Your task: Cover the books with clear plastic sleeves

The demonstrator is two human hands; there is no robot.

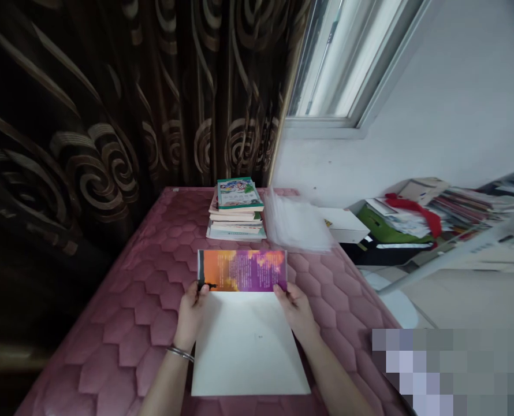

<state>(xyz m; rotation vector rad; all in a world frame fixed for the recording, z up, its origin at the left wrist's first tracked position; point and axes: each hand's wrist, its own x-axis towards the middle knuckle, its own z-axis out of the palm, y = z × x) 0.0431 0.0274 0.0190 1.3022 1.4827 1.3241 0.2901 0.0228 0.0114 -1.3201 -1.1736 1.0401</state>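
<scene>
Between my hands is an open book [248,346]. A large, nearly blank white page with a tiny printed mark faces me. Beyond it lies an orange and purple cover panel [244,268] with lines of small text, its ends looking glossy. My left hand [193,306], a bangle on its wrist, grips the left side where panel and page meet, thumb on top. On the right side my right hand [295,309] holds it the same way, thumb on the purple part. The fingers beneath are hidden. The book is over the pink quilted mattress [122,323].
A stack of books [239,196] stands at the mattress's far end, beside a pile of translucent plastic sheets [298,222]. Further right are a white box [346,225] and a green bag [382,222] with papers. A dark patterned curtain [153,104] hangs at the left and back.
</scene>
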